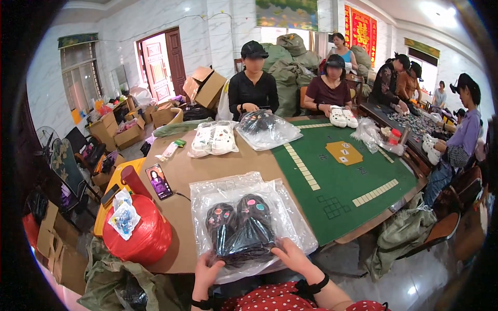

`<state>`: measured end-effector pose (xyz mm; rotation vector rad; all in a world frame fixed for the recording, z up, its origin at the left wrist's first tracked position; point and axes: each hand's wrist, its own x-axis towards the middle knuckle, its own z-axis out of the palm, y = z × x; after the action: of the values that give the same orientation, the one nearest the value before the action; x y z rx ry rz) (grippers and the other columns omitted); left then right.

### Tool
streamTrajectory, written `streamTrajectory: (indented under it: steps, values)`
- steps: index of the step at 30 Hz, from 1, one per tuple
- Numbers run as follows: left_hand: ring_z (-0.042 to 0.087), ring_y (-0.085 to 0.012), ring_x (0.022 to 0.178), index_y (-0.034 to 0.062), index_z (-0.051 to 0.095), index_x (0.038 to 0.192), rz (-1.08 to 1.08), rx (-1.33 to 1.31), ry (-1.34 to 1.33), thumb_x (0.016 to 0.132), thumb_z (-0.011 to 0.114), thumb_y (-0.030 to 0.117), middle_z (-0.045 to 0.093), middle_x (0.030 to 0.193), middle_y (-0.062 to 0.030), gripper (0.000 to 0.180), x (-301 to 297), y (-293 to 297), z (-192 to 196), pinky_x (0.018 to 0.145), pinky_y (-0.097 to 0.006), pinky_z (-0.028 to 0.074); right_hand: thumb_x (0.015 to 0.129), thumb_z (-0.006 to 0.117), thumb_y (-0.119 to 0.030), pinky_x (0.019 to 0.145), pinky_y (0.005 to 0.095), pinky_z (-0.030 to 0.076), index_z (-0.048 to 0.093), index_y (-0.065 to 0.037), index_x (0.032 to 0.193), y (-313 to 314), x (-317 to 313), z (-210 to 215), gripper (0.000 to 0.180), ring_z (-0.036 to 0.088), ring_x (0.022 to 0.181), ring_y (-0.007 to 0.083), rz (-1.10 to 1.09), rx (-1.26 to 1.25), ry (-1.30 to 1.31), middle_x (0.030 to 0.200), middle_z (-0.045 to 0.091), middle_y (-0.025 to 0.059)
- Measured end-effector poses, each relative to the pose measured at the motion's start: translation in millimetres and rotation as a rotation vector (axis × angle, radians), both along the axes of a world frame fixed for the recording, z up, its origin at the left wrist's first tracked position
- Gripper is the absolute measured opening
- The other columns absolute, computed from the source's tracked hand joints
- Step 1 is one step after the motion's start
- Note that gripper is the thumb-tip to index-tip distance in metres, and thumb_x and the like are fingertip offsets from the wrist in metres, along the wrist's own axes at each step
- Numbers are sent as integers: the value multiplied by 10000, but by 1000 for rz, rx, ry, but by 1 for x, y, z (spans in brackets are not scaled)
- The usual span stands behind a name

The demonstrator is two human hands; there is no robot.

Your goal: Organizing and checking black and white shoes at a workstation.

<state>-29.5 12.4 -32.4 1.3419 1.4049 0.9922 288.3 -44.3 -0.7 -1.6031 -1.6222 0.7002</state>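
Note:
A pair of black clog shoes (239, 224) with small coloured charms lies inside a clear plastic bag (290, 217) on the brown table top (207, 179), close to me. My left hand (206, 270) grips the bag's near left edge by the heel of the left shoe. My right hand (291, 255) holds the bag's near right edge, thumb pressed on the plastic over the right shoe's heel. Both wrists wear black bands.
A red bag (142, 236), a phone (159, 181) and a bagged white pair (213, 138) lie to the left. A green game mat (345, 179) covers the table's right half. Several people sit opposite and to the right; one handles bagged dark shoes (262, 127), another white shoes (343, 116).

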Motion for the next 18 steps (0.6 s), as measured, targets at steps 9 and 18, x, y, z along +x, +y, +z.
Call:
streamTrajectory:
  steps: [9,18]
  values:
    - [594,-255,1186,-87,490,1399,-45,-32,32,805,765,137,619,1313,-184,691,-2,-10,5,1022,-371,457,909,652,-515,871,444,511,596,14,1275,-25,30,15,646,649,1043,399,101,-14,-202,1166,658,250]
    - [593,-216,1058,-86,491,1379,-66,-51,-41,836,766,148,631,1172,-106,653,-7,4,-6,952,-358,473,919,638,-310,779,424,549,724,-86,1101,-56,100,71,301,699,889,337,59,49,-239,987,728,152]
